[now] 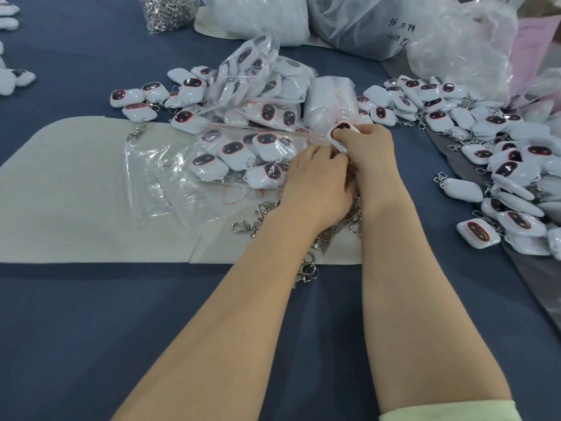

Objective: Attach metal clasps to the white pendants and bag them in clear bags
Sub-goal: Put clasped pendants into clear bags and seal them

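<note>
Blue cloth covers the worktable (91, 329), with a beige mat (76, 192) laid on it under and to the left of both hands. Large plastic sacks (364, 22) stand well beyond the hands at the far edge. A loose pile of white pendants (501, 165), each with a dark red-rimmed face, lies to the right of the right hand. Clear bags (243, 150) filled with pendants lie just left of and beyond the left hand, and a flat clear bag lies further left on the mat.

The right hand (367, 150) has its fingers curled round one white pendant (341, 130), gripping it face up just above the bags. The left hand (315, 183) is pressed against the right, fingers bent in toward the pendant's lower end. What its fingertips hold is hidden, so its grip cannot be told.

Loose metal clasps (306, 268) lie on the mat under and just behind both wrists. A pale green sleeve (449, 411) shows on the right forearm.
</note>
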